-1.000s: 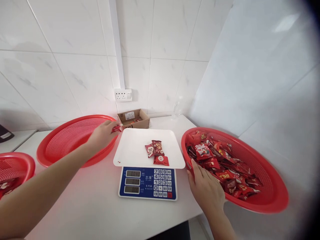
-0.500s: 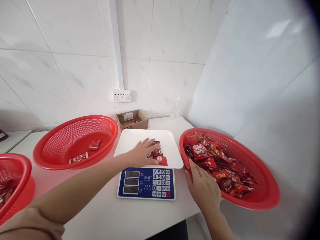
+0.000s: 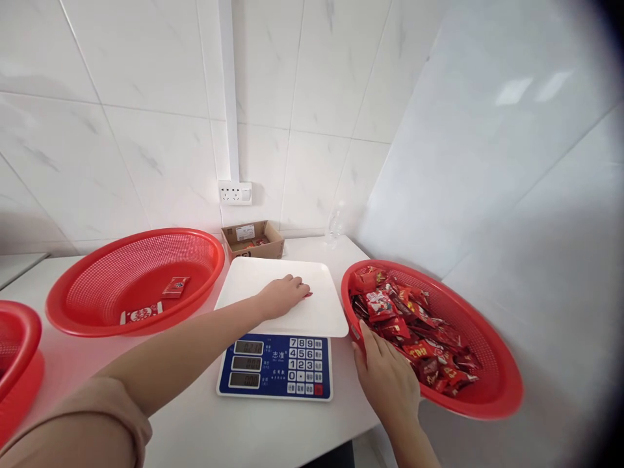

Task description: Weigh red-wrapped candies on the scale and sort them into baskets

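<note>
My left hand (image 3: 281,296) lies on the white pan (image 3: 253,279) of the blue digital scale (image 3: 275,365), fingers curled over red candy packets; only a red sliver shows at the fingertips. My right hand (image 3: 385,374) rests on the near rim of the right red basket (image 3: 492,390), which is full of red candy packets (image 3: 414,331); its fingers lie flat and hold nothing. The large red basket (image 3: 97,305) on the left holds two red packets (image 3: 175,286).
A small open cardboard box (image 3: 251,239) and a clear bottle (image 3: 334,224) stand by the tiled back wall, under a wall socket (image 3: 235,193). A third red basket (image 3: 14,351) sits at the far left. The counter's front edge runs just below the scale.
My left hand dropped a packet into the left basket, swung back to the scale pan and closed over the packets there. My right hand stayed on the right basket's rim.
</note>
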{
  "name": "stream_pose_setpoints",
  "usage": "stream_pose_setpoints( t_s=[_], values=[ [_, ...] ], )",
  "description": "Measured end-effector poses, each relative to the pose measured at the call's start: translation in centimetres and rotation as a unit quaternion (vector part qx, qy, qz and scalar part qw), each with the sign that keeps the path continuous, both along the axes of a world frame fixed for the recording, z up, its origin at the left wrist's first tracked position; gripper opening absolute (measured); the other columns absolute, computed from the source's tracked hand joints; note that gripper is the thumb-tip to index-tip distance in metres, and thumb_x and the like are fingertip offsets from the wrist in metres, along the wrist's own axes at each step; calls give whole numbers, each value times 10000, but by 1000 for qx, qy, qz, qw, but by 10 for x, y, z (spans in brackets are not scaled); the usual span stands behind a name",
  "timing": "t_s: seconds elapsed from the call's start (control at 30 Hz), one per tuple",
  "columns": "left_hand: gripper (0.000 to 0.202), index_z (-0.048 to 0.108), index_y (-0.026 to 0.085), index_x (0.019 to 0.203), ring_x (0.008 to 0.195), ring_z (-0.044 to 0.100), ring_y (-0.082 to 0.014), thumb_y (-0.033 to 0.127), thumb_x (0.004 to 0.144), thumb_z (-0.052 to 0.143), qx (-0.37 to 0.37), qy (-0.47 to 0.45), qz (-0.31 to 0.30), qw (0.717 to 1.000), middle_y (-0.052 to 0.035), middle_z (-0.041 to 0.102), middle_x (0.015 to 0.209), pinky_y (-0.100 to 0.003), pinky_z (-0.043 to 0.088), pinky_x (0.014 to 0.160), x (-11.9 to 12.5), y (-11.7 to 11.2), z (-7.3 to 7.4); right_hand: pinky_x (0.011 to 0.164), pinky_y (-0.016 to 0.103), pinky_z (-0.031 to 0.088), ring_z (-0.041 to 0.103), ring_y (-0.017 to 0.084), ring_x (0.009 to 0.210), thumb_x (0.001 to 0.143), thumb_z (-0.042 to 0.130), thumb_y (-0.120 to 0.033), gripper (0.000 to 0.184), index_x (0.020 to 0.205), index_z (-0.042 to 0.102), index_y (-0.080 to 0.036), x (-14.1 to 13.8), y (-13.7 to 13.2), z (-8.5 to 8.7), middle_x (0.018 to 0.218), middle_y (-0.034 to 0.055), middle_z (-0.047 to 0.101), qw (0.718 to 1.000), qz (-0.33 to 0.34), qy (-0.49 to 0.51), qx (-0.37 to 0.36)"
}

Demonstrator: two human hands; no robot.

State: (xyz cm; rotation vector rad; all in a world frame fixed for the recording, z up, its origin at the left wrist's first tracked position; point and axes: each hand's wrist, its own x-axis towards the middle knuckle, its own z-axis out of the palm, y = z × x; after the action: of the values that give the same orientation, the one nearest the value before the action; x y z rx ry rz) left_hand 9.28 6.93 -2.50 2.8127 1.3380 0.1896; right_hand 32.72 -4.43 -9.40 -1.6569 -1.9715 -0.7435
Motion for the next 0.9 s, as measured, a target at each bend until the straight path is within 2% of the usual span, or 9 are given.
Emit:
stream_pose_setpoints(
  t_s=[0.1,0.23,0.33,0.43,0.53,0.6,0.77,0.83,0.9],
  values=[
    [316,586,172,1182,1029,624,-220,337,912,580,25,-26,55,998,-92,618,1197,-435,548,864,-23,-2,13,732,345,491,705,244,876,978,392,-262,360,1211,614,-101,-1,0,0,1030,137,758,1000,0,-7,1],
    [319,573,168,1187,1024,626,-216,356,932,540,65,-68,178,980,-95,620,1191,-417,552,841,-70,-18,43,738,358,498,702,249,854,967,425,-262,366,1228,608,-82,1,1,-1,1009,138,759,1000,1,-6,5],
    [368,540,180,1204,1042,629,-261,381,992,317,91,-84,274,954,-123,623,1198,-421,559,763,-111,-37,58,752,360,498,700,253,863,957,444,-257,367,1232,613,-82,1,1,-2,1010,144,758,1000,3,10,1],
    [493,534,218,1205,1048,622,-398,464,952,189,98,-81,323,938,-177,606,1244,-536,548,688,-151,-53,54,782,360,501,696,261,913,959,429,-266,376,1233,624,-97,-3,-1,1,1045,153,750,999,-6,42,-33],
    [521,565,205,1159,1230,486,-485,469,889,208,119,-79,312,939,-221,601,1217,-695,405,957,-177,-60,31,873,421,493,660,305,1051,952,397,-261,432,1305,586,-98,-8,-4,15,1178,177,703,980,-26,128,-151],
    [526,544,203,1198,1309,416,-477,491,878,241,122,-98,303,940,-225,572,1263,-679,345,1054,-181,-64,13,926,469,478,612,332,1156,955,367,-273,489,1381,519,-87,-6,-3,30,1280,194,646,949,-34,197,-245],
    [413,467,479,1246,1368,394,-394,560,850,384,89,-233,310,917,-17,551,1362,-658,420,1033,-147,-86,-7,980,383,491,575,234,1242,984,335,-333,469,1392,526,-202,23,14,75,1379,79,594,898,28,239,-369],
    [363,527,434,1182,1348,442,-352,547,862,399,71,-264,277,921,-10,592,1333,-582,488,1003,-127,-94,-5,950,355,516,629,208,1168,965,379,-257,400,1274,632,-254,35,27,87,1308,31,654,875,59,226,-423],
    [340,575,373,1124,1330,477,-315,538,877,407,46,-289,241,925,-25,625,1307,-464,583,866,-110,-99,-4,880,309,551,687,177,1044,924,455,-181,364,1190,676,-297,41,41,91,1212,-3,710,853,79,203,-474]
  ],
)
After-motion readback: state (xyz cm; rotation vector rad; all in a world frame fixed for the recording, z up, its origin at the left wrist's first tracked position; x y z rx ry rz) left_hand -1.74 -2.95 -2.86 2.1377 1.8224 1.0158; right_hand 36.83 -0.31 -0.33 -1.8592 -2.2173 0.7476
